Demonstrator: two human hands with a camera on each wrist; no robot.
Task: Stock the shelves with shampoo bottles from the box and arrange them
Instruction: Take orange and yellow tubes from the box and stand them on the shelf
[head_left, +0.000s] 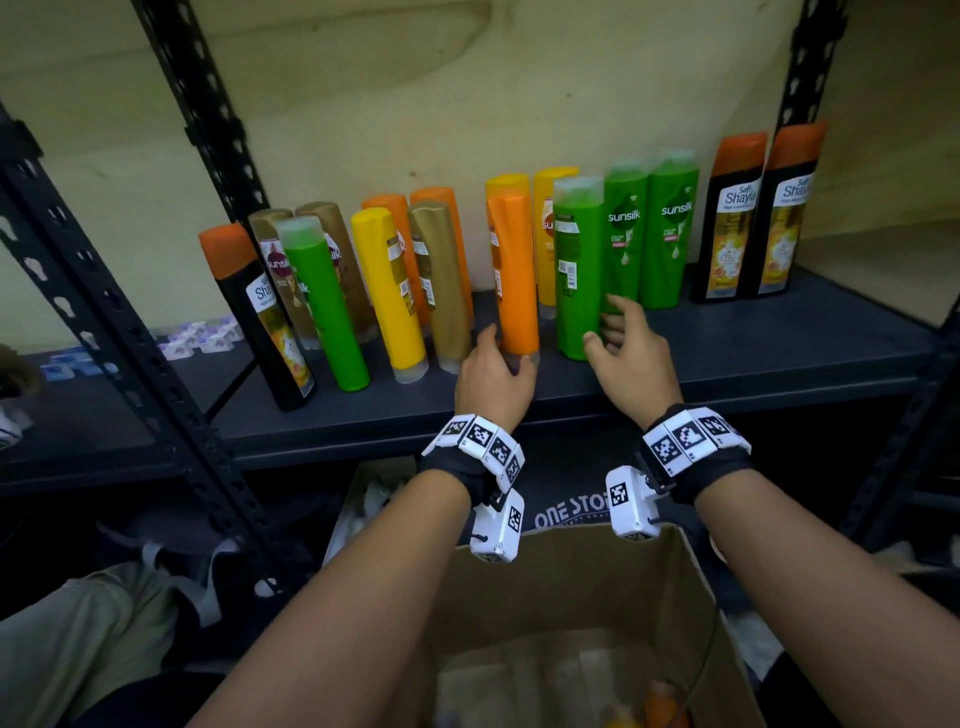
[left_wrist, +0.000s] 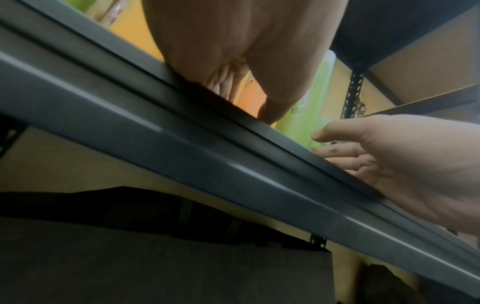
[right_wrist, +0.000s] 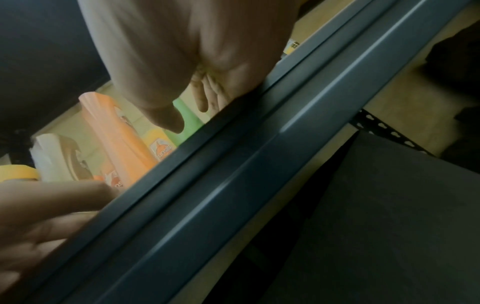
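On the shelf (head_left: 727, 353), the left hand (head_left: 493, 379) grasps the base of the upright orange bottle (head_left: 514, 275), while the right hand (head_left: 631, 353), fingers relaxed and spread, touches the adjacent green bottle (head_left: 576, 270).

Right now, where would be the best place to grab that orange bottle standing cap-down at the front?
Probably the lower body of the tall orange plastic shampoo bottle, from the front. It stands upright on its cap, and bottles crowd behind it, while its sides and front are free. The left hand already holds it there, thumb on one side, fingers on the other.
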